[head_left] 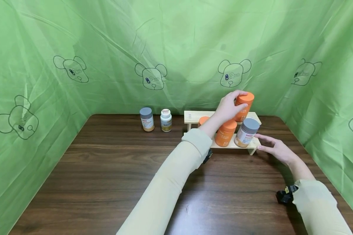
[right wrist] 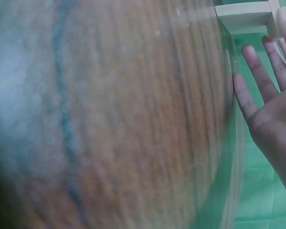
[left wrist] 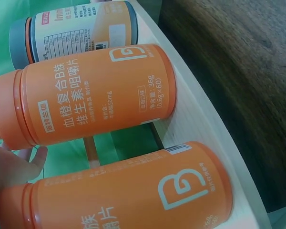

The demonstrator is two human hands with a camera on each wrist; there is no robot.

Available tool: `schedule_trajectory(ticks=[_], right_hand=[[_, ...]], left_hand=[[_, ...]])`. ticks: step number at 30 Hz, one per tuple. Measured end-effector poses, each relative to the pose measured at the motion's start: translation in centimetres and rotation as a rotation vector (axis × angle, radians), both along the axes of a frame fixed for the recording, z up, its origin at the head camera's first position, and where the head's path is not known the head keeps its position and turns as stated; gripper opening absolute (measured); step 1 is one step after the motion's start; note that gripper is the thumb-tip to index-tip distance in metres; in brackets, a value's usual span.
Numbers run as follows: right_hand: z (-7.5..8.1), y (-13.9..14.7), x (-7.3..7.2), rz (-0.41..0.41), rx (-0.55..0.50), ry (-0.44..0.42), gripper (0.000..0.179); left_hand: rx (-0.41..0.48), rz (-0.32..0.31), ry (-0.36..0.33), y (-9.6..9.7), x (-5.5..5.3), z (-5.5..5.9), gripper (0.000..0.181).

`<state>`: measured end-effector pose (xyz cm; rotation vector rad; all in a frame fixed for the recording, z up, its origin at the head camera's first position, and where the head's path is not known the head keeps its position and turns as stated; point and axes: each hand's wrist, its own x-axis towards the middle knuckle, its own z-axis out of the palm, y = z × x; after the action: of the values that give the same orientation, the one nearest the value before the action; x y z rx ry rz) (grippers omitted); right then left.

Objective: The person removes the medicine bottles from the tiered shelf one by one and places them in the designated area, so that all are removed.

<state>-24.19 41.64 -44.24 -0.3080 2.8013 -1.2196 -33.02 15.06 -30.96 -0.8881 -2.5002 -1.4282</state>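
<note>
At the right end of a two-tier wooden rack, my left hand grips an orange bottle near its lid, on the upper shelf. Below, on the lower shelf, stand an orange bottle and a grey-lidded bottle. Another orange bottle is mostly hidden behind my left forearm. My right hand is at the rack's right end, its fingers extended and fingertips right at the lower shelf. In the right wrist view, that hand appears beside the rack's pale wooden end.
Left of the rack, a second grey-lidded bottle and a small white-capped bottle stand near the back edge of the dark wooden table. Green curtains enclose the table at the back and both sides.
</note>
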Motion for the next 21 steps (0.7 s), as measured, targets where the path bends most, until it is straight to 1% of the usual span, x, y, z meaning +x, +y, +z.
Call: schedule_trajectory(ticks=[5, 8, 14, 21], right_hand=[[-0.07, 0.14, -0.09, 0.024, -0.014, 0.008, 0.054], [-0.09, 0.17, -0.17, 0.025, -0.027, 0.008, 0.054], [-0.19, 0.24, -0.21, 0.033, -0.032, 0.009, 0.054], [-0.04, -0.14, 0.02, 0.015, -0.039, -0.006, 0.055]], left_hand=[[0.061, -0.006, -0.042, -0.19, 0.02, -0.13, 0.041], [0.097, -0.007, -0.058, -0.34, 0.08, -0.15, 0.041], [0.122, -0.001, -0.033, -0.49, 0.16, 0.07, 0.041], [0.137, -0.009, -0.013, -0.88, 0.55, 0.77, 0.042]])
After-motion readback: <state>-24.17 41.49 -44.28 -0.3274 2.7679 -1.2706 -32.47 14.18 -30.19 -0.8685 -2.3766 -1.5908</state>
